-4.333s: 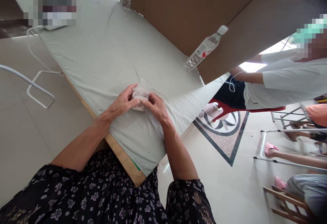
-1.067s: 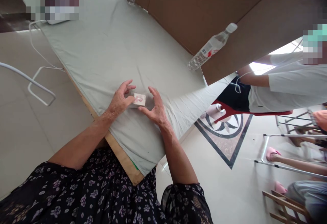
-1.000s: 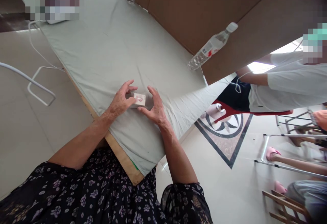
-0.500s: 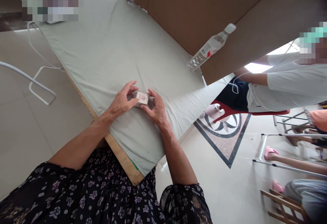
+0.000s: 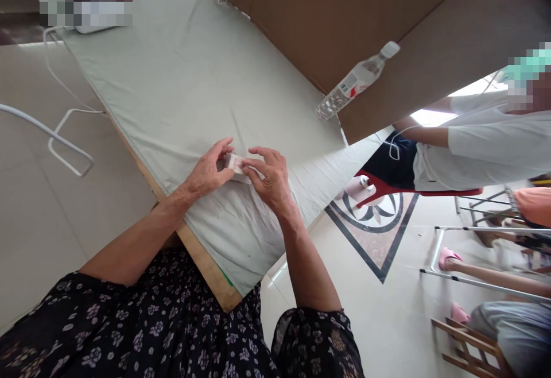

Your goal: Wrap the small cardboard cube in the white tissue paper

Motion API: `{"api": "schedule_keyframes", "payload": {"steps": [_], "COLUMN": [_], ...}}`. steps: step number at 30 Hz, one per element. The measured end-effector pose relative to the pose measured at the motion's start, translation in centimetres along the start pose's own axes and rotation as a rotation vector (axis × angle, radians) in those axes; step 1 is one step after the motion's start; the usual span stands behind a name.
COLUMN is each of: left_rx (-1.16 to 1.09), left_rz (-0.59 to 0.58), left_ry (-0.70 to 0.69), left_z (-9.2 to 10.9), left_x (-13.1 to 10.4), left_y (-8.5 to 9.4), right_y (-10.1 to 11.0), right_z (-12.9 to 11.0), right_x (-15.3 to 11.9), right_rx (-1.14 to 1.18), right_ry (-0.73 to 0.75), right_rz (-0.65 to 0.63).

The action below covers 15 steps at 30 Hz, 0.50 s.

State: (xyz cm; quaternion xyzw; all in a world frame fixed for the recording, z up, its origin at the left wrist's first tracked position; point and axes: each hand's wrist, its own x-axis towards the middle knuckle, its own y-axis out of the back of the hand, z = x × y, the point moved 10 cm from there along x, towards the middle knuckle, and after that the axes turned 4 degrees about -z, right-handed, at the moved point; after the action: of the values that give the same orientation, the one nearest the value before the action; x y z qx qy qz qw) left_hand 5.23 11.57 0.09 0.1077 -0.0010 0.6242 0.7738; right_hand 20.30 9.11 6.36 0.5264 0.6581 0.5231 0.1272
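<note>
**Small printed block between both hands near table edge; grip light, wrap loose**

Location: the small pale block with reddish print [image 5: 236,164] lies between the hands, low over or on the pale tablecloth [image 5: 193,85]. Contact with the cloth is hidden. Whitish, film-like wrap [image 5: 243,179] shows at its near right side; its full outline is unclear.

Grip, left hand [image 5: 206,170]: partly closed around the block's left end, thumb on the near side, fingers curled on the far side. Pressure cannot be read.

Grip, right hand [image 5: 272,181]: index and thumb tips close together at the block's right end, other fingers raised. Cannot tell whether they pinch film, block or both.

Risks (judgement):
- Slip or twist. Likely cause: smooth film sliding over the block while only the left hand steadies it.
- Tear or bunching of the wrap. Cause: a hard tug from the right fingertips on thin material.
- Crushed corner. Cause: too firm a left squeeze, if the block is a light carton.
- Cloth dragged into folds. Cause: forearms and heels of the hands bearing on loose fabric near the wooden edge [image 5: 210,277].

Clear bottle [image 5: 353,84] beside the cardboard box [image 5: 297,33]: well apart from the hands, low concern unless the cloth is pulled.
</note>
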Motion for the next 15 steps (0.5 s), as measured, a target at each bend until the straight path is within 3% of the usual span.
{"api": "schedule_keyframes", "payload": {"steps": [8, 15], "left_rx": [0.056, 0.166], "left_rz": [-0.049, 0.026], "left_ry": [-0.008, -0.031], "left_z": [0.4, 1.3], "left_x": [-0.2, -0.4], "left_y": [-0.5, -0.3], "right_y": [-1.2, -1.1], "right_z": [-0.7, -0.4], "right_x": [1.9, 2.1], "right_rx": [-0.092, -0.088], "right_ry": [0.075, 0.036], "right_rz": [-0.122, -0.051]}}
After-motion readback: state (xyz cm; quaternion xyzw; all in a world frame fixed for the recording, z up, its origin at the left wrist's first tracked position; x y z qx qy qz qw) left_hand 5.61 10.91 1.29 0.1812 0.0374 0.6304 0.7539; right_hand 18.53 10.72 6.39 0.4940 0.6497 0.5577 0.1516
